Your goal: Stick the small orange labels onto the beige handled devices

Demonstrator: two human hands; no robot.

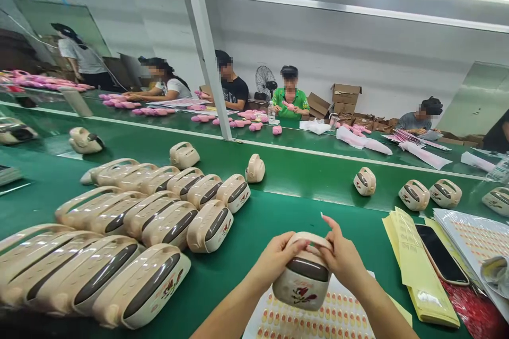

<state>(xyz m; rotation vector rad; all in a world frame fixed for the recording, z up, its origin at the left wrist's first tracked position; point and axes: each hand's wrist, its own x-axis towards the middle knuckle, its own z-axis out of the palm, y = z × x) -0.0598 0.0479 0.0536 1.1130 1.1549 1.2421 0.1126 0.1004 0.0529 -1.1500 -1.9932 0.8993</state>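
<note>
The beige handled case is held above the sticker sheet, just right of the rows of finished cases. The left hand and right hand each close around its upper handle, fingertips pinched at the top. For good results, judged from this grip, support the body firmly, keep the printed flower face toward the operator, and press evenly along the handle.

Beige casing, rose motif on its front: held at its handle by left hand and right hand. Sticker sheet directly beneath the grip. Rows of like casings left of it; phone on yellow sheets to its right.
</note>
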